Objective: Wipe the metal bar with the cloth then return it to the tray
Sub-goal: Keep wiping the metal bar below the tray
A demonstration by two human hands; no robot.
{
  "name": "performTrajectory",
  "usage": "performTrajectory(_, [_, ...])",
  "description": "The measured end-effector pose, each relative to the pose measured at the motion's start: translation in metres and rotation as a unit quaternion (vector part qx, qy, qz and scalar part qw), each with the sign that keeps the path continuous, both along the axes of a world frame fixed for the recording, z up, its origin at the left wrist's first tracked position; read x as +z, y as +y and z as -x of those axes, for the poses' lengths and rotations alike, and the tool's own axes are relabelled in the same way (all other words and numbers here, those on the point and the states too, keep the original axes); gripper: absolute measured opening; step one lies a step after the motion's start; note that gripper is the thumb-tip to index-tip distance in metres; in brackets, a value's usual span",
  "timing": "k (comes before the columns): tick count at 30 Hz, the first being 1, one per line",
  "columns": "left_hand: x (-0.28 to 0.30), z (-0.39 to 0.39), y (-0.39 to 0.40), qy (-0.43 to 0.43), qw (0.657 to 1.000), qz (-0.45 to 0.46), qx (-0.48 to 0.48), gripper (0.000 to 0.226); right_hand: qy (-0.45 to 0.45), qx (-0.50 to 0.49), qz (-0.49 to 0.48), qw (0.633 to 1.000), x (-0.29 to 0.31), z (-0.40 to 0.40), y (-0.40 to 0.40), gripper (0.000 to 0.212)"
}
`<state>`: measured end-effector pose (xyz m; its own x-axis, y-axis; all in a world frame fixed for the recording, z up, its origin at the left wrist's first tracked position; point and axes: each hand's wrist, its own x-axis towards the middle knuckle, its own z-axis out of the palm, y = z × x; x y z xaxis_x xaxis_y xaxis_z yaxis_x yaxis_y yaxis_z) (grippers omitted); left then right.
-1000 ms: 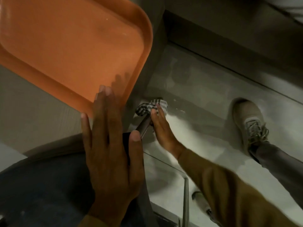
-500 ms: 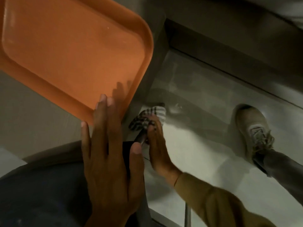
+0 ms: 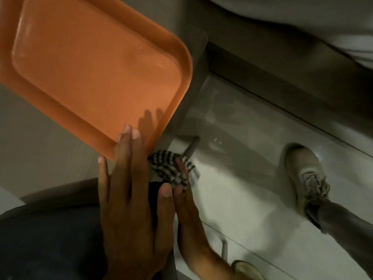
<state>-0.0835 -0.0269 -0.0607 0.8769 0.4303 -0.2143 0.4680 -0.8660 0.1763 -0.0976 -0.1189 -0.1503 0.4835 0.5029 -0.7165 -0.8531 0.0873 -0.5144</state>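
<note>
The orange tray (image 3: 182, 63) lies on the table at the upper left with nothing in it. The grey metal bar (image 3: 191, 147) sticks out past the table's edge, above the floor. Only its far end shows. A black-and-white checked cloth (image 3: 167, 164) is wrapped around the bar. My right hand (image 3: 189, 215) grips the cloth from below. My left hand (image 3: 133, 199) lies over the bar's dark near end with fingers stretched out and the thumb pressed against it. Its fingertips reach the tray's near corner.
The beige table (image 3: 40, 148) ends just right of the tray, and pale floor tiles (image 3: 252, 199) lie beyond it. A person's shoe (image 3: 304, 174) and trouser leg stand on the floor at the right. Another shoe (image 3: 246, 269) shows at the bottom edge. My dark lap (image 3: 50, 239) fills the lower left.
My right hand has slid the cloth back along the bar toward me, and the bar's far end now shows beyond the cloth. My left hand has stayed in place.
</note>
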Motion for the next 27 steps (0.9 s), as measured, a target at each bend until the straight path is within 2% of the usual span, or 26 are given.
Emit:
performTrajectory(2, [-0.001, -0.002, -0.002, -0.014, 1.0, 0.015, 0.022, 0.066, 0.014, -0.01, 0.065, 0.998, -0.028, -0.013, 0.01, 0.097])
performTrajectory(3, [-0.001, -0.002, -0.005, -0.022, 0.999, 0.021, 0.038, 0.069, 0.027, -0.014, 0.093, 0.995, -0.051, -0.024, 0.018, 0.093])
performTrajectory(6, [-0.002, -0.004, -0.013, -0.055, 0.996, 0.032, 0.061, 0.064, 0.097, -0.018, 0.166, 0.981, -0.114, -0.066, 0.039, 0.058])
performTrajectory(7, [-0.001, -0.004, -0.012, -0.055, 0.996, 0.027, 0.058, 0.063, 0.112, -0.014, 0.173, 0.978, -0.124, -0.077, 0.043, 0.053])
performTrajectory(9, [0.001, -0.002, -0.01, -0.029, 0.999, 0.0, 0.019, 0.061, 0.124, -0.016, 0.165, 0.978, -0.119, -0.089, 0.045, 0.051])
performTrajectory(11, [0.002, -0.003, -0.009, -0.029, 0.999, 0.012, 0.027, 0.06, 0.095, -0.004, 0.132, 0.987, -0.083, -0.084, 0.037, 0.055])
performTrajectory(13, [0.005, -0.008, -0.008, -0.043, 0.997, 0.046, 0.044, 0.063, 0.058, 0.014, 0.081, 0.995, -0.03, -0.059, 0.018, 0.062])
performTrajectory(15, [0.005, -0.01, -0.007, -0.05, 0.996, 0.055, 0.04, 0.065, 0.056, 0.012, 0.037, 0.998, 0.016, -0.027, -0.003, 0.057])
performTrajectory(17, [0.005, -0.008, -0.006, -0.045, 0.997, 0.051, 0.038, 0.065, 0.061, 0.006, 0.023, 0.998, 0.025, -0.01, -0.005, 0.055])
performTrajectory(20, [0.003, -0.007, -0.006, -0.045, 0.997, 0.045, 0.037, 0.065, 0.026, 0.012, 0.042, 0.999, 0.0, -0.027, 0.009, 0.064])
performTrajectory(24, [0.0, -0.004, -0.006, -0.051, 0.997, 0.049, 0.036, 0.067, 0.041, 0.055, 0.155, 0.986, -0.079, -0.065, 0.021, 0.054])
performTrajectory(27, [-0.001, -0.005, -0.006, -0.051, 0.997, 0.048, 0.029, 0.068, 0.069, 0.091, 0.153, 0.982, -0.108, -0.086, 0.033, 0.05])
